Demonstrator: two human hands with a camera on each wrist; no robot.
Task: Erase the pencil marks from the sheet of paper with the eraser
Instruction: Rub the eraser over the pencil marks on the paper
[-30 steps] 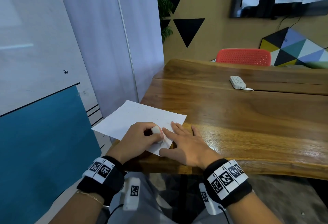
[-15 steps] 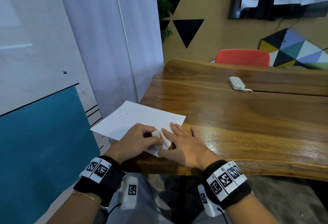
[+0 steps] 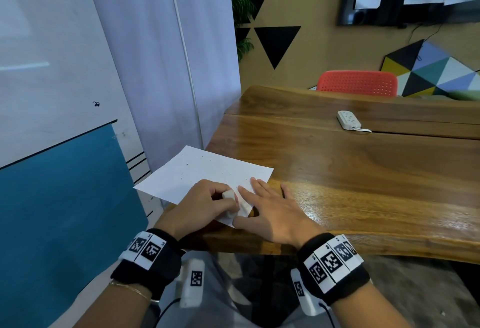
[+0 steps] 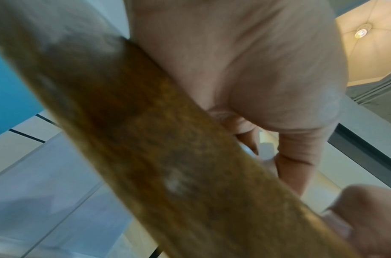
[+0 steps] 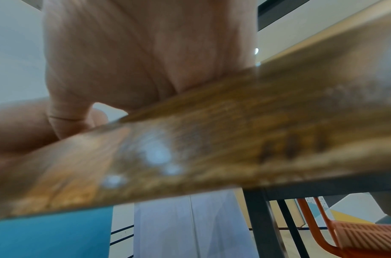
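White paper [image 3: 197, 172] lies at the near left corner of the wooden bench [image 3: 337, 172], its left part hanging out past the bench edge with nothing under it. The left hand [image 3: 202, 205] has its fingers curled round a small white eraser [image 3: 229, 194], held down on the sheet near its close corner. The right hand [image 3: 272, 213] lies flat with fingers spread, pressing the same corner to the wood just beside the eraser; the two hands are almost touching. Dark specks are scattered over the middle and far part of the sheet. They look like eraser crumbs, though some may be leftover pencil strokes, which is hard to tell at this size. No clear lines show on the open paper, so the work seems well along, with the spot under the eraser probably the last patch; the crumbs are yet to be brushed off. The wrist views show only blurred bench edge and palm, so they add little. Room to rub is tight toward the person, where the paper's corner and the bench's front edge come close together, and to the left the unsupported overhang would buckle under pressure. To the right and ahead the bench is open up to a white power strip [image 3: 348, 119], well apart.
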